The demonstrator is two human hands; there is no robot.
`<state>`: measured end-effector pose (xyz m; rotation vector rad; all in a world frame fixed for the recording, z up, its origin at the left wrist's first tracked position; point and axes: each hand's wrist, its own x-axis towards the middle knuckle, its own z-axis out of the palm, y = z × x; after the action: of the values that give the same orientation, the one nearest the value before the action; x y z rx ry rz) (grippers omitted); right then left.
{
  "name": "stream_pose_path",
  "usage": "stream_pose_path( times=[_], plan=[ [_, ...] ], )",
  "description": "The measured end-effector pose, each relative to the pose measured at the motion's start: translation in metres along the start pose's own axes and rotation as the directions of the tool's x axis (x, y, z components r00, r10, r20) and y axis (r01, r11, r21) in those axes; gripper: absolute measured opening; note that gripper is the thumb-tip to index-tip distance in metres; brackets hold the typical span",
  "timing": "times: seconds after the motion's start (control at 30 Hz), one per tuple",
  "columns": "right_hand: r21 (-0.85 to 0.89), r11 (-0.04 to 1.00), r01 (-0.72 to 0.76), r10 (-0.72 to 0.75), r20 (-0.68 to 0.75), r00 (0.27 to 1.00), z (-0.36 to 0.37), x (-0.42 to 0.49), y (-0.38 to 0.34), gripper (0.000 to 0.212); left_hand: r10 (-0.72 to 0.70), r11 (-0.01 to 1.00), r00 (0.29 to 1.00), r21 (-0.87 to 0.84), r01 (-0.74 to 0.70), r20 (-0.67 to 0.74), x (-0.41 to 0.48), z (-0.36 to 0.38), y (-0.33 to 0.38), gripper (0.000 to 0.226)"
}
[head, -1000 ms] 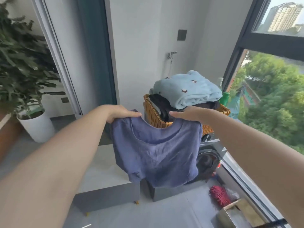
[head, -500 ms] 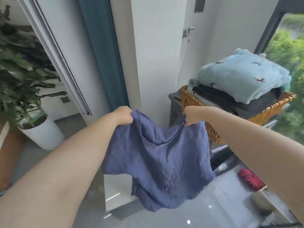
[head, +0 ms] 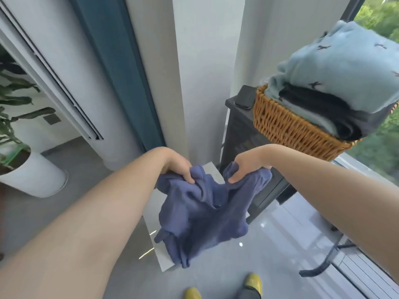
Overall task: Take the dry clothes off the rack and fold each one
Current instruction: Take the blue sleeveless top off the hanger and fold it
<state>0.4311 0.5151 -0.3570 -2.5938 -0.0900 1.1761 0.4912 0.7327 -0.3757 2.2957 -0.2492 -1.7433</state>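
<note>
The shirt is a dusky blue-violet, thin and creased, held in the air in front of the person, over a pale low table; whether its hem touches the table cannot be told. The left hand grips one shoulder of it with fingers curled into the cloth, and the right hand grips the other shoulder the same way. The hands are near each other, so the neckline sags in a deep fold between them and the body bunches and hangs crookedly, one lower corner trailing to a point.

The sleeves are lost in the folds, and most of both hands' fingertips are buried in fabric. To the right a wicker basket stands on a dark cabinet, heaped with folded clothes under a light blue one; the frame edge cuts the pile off. A phone lies just beside the basket. The whole view is softly blurred
</note>
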Motion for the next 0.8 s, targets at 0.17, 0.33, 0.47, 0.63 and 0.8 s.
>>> stream_pose_path(
  times=[0.17, 0.33, 0.47, 0.63, 0.8],
  plan=[
    [0.087, 0.995, -0.053, 0.005, 0.481, 0.877, -0.014, 0.017, -0.008, 0.004, 0.032, 0.988, 0.959, -0.153, 0.012, 0.281, 0.013, -0.017, 0.000, 0.047],
    [-0.093, 0.995, -0.036, 0.044, 0.086, 0.995, -0.025, 0.081, 0.004, 0.029, -0.001, 1.000, 0.919, 0.025, 0.012, -0.394, 0.063, -0.045, -0.013, 0.026],
    [-0.243, 0.966, -0.083, 0.012, -0.280, 0.960, -0.020, 0.150, 0.018, 0.019, -0.040, 0.969, 0.676, 0.136, 0.205, -0.735, 0.115, -0.057, -0.037, 0.025],
    [-0.221, 0.963, -0.155, 0.053, -0.408, 0.912, 0.016, 0.248, 0.035, 0.021, -0.146, 0.978, 0.571, -0.029, 0.208, -0.808, 0.210, -0.056, -0.075, 0.033],
    [-0.378, 0.892, -0.248, 0.012, -0.530, 0.848, 0.067, 0.337, 0.042, 0.026, -0.159, 0.987, 0.436, -0.127, 0.100, -0.886, 0.305, -0.037, -0.111, 0.029]
  ],
)
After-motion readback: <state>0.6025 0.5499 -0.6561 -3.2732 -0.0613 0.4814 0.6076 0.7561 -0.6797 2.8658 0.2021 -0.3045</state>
